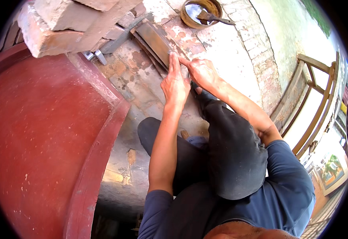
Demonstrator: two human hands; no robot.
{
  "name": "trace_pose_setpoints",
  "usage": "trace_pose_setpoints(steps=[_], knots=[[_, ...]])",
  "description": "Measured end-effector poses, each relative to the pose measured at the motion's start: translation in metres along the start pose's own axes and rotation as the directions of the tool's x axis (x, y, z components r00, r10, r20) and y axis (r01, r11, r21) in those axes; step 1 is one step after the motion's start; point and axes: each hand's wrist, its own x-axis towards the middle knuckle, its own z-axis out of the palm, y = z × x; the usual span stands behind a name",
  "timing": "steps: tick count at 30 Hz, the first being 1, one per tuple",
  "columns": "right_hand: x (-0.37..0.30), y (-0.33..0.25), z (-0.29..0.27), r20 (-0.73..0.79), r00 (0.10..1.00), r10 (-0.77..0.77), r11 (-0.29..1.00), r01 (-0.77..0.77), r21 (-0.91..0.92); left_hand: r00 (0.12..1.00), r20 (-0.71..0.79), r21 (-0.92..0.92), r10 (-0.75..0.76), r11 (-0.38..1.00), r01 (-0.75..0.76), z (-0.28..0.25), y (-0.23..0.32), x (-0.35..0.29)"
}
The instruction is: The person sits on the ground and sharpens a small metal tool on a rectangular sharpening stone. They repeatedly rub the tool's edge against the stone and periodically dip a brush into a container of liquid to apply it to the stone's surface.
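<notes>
Oblong brown block (pixel 153 40), flat top, smooth, darker long side; lies on brick floor (pixel 221 51) beyond hands. L hand (pixel 175 84): fingers straight, together, tips at block's near end. R hand (pixel 202 73): half-curled, index out, beside L. Can't tell if either grips anything; block's near end partly hidden behind fingers.

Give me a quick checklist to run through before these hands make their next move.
1. Left hand at the near end of the brown block: ok, its fingers point along it.
2. Right hand close by: ok, a finger reaches toward the left fingertips.
3. Anything pinched under the fingers: cannot tell, the hands hide it.
4. Block fixed firmly: cannot tell from this view.
5. Bowl upright, with liquid: ok, a shiny surface shows inside.
6. Brush clear of the hands: ok, it rests at the bowl, handle over the rim.
</notes>
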Motion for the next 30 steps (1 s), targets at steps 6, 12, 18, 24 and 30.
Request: trace_pose_setpoints(steps=[6, 12, 18, 24, 30], knots=[[-0.019, 0.024, 0.023, -0.142, 0.988, -0.059, 0.998, 0.062, 0.02, 0.998, 0.061, 0.021, 0.006, 1.0, -0.007, 0.014, 0.006, -0.018], [-0.01, 0.007, 0.011, -0.121, 0.99, -0.07, 0.996, 0.063, -0.061, 0.997, 0.068, 0.019, -0.03, 0.999, 0.029, 0.0, 0.007, -0.012], [0.005, 0.0, 0.0, -0.032, 0.999, -0.036, 0.998, 0.035, -0.046, 0.999, -0.032, 0.037, 0.032, 0.999, -0.031, 0.007, -0.004, -0.002], [-0.019, 0.019, 0.025, -0.192, 0.974, -0.118, 0.98, 0.083, -0.18, 0.978, 0.192, 0.043, -0.078, 0.997, 0.071, -0.002, 0.014, -0.016], [0.005, 0.008, 0.007, -0.175, 0.979, -0.104, 0.992, 0.09, -0.089, 1.0, -0.005, 0.024, 0.018, 1.0, -0.018, 0.001, 0.002, 0.008]])
